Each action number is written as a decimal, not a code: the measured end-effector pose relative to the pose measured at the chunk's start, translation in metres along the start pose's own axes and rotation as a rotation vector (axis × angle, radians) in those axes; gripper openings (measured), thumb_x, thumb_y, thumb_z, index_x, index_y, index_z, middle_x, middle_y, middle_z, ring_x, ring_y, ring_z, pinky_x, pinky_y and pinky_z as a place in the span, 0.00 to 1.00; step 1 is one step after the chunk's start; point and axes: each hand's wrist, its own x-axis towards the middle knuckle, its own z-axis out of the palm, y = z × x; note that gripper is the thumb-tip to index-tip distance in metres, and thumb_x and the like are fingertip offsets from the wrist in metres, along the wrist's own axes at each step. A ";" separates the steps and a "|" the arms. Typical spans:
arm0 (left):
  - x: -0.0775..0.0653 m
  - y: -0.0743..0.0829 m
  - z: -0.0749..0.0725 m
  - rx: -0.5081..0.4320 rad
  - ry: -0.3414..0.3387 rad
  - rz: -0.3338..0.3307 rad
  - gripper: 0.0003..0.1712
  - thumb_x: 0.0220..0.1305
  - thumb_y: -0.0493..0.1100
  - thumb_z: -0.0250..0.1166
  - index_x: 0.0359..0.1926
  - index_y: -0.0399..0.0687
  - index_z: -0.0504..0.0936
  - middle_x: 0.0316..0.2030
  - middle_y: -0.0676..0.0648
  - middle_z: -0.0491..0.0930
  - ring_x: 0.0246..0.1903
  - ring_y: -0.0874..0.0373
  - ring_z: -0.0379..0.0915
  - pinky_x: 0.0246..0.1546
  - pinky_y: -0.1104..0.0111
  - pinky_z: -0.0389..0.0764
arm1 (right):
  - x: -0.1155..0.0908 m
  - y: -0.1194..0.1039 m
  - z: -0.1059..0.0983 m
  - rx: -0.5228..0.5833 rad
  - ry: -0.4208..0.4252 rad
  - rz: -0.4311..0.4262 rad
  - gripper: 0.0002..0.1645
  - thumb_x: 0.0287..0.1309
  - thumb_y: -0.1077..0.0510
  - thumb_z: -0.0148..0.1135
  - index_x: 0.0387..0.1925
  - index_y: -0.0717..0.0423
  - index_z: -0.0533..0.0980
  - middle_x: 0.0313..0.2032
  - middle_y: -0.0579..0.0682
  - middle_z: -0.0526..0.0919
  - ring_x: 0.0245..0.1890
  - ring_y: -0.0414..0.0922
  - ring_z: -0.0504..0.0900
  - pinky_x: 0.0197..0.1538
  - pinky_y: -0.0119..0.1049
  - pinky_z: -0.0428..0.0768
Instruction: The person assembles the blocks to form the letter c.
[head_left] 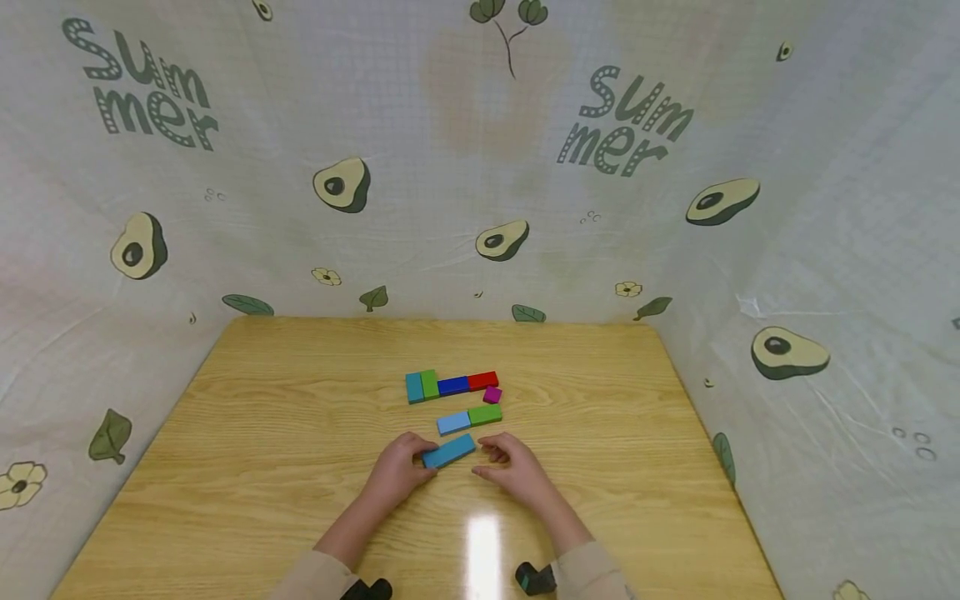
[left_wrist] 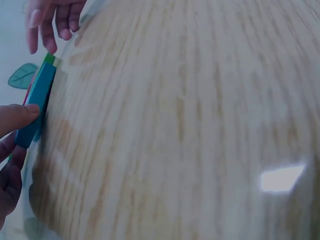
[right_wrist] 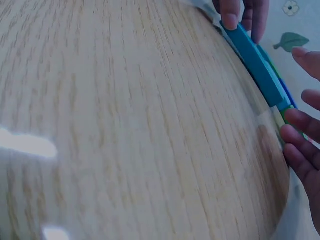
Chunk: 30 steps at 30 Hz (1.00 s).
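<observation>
A long blue block (head_left: 450, 452) lies slanted between both hands near the middle of the wooden table. My left hand (head_left: 397, 471) pinches its left end between thumb and fingers; the left wrist view shows the thumb (left_wrist: 25, 116) on its near face. Just off the block's right end is my right hand (head_left: 516, 473), fingers loosely bent and parted from the thumb, holding nothing. Right beyond the block, a light blue block (head_left: 453, 423) and a green block (head_left: 485, 415) lie end to end.
Farther back runs a row of blocks: teal (head_left: 415, 388), green (head_left: 429, 384), dark blue (head_left: 453, 386) and red (head_left: 482, 381). A small magenta cube (head_left: 492, 395) sits below the red one. Patterned cloth (head_left: 420, 250) hangs around the table (head_left: 300, 392).
</observation>
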 end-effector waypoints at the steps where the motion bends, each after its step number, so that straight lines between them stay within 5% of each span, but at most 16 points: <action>1: -0.001 0.000 0.001 0.010 0.003 -0.003 0.19 0.49 0.38 0.77 0.45 0.44 0.87 0.39 0.51 0.79 0.40 0.55 0.76 0.42 0.60 0.80 | 0.000 -0.001 0.001 0.010 0.001 0.003 0.26 0.56 0.51 0.72 0.54 0.58 0.79 0.44 0.49 0.79 0.40 0.45 0.76 0.44 0.36 0.78; 15: -0.004 -0.001 0.005 -0.007 -0.014 -0.019 0.22 0.46 0.41 0.80 0.45 0.48 0.85 0.34 0.55 0.74 0.34 0.62 0.70 0.35 0.67 0.77 | 0.008 -0.007 0.015 -0.049 -0.022 0.016 0.25 0.54 0.50 0.73 0.51 0.57 0.81 0.40 0.46 0.79 0.37 0.43 0.74 0.41 0.34 0.76; 30: 0.006 -0.011 -0.006 -0.010 -0.217 0.086 0.28 0.51 0.50 0.77 0.53 0.48 0.83 0.40 0.58 0.79 0.40 0.63 0.74 0.45 0.64 0.78 | 0.020 -0.007 0.021 -0.125 -0.021 0.025 0.23 0.53 0.49 0.73 0.50 0.52 0.82 0.38 0.43 0.78 0.33 0.40 0.71 0.36 0.32 0.72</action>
